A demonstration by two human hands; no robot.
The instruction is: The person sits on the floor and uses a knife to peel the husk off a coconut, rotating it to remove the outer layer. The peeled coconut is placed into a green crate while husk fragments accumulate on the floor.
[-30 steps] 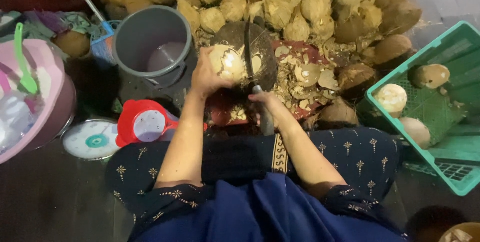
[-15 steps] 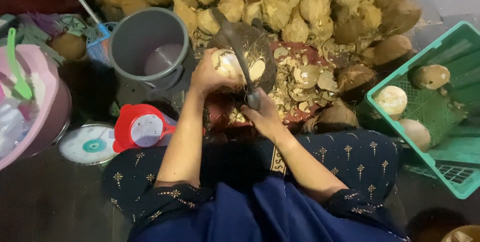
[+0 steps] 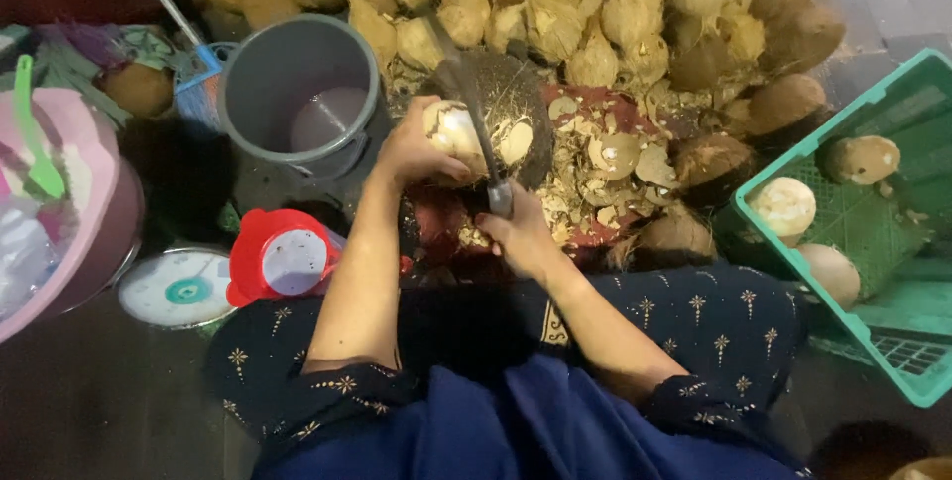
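your left hand cupped a pale, half-peeled coconut, fingers curled around it, just above the middle of the view. your right hand was closed tight on the handle of a long knife, whose blade ran across the coconut toward 11 o'clock. a grey bucket stood at 10 o'clock, a green crate at 3 o'clock.

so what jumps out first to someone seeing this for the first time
At centre, the left hand steadies a pale, half-peeled coconut while the right hand grips a long knife laid across it. Behind them a big heap of husked coconuts fills the top, and a green crate at right holds peeled ones.
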